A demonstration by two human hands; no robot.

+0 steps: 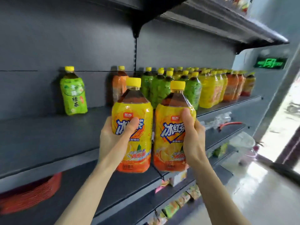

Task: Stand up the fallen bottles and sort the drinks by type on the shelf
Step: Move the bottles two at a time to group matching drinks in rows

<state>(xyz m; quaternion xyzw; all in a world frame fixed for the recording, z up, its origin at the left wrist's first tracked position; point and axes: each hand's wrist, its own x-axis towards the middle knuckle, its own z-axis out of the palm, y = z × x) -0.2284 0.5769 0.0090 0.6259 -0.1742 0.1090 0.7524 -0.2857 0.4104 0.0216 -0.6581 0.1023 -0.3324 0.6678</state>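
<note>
My left hand point(113, 135) grips a yellow iced black tea bottle point(134, 146) upright, in front of the grey shelf point(48, 140). My right hand point(193, 135) grips a second bottle of the same tea point(168, 140) right beside it. Both have yellow caps and are held above the shelf's front edge. A single green tea bottle point(73, 93) stands alone at the back left. An orange-labelled bottle point(119, 85) stands behind the left one. To the right stand several green bottles point(155, 90), then yellow bottles point(209, 90) and orange ones point(233, 86).
Another shelf point(227, 21) hangs overhead. Lower shelves hold small snack packs point(183, 198) and a red stack of baskets point(30, 192) at the lower left. Clear plastic and a red-handled tool point(227, 124) lie on the shelf to the right. A green exit sign point(271, 63) glows at far right.
</note>
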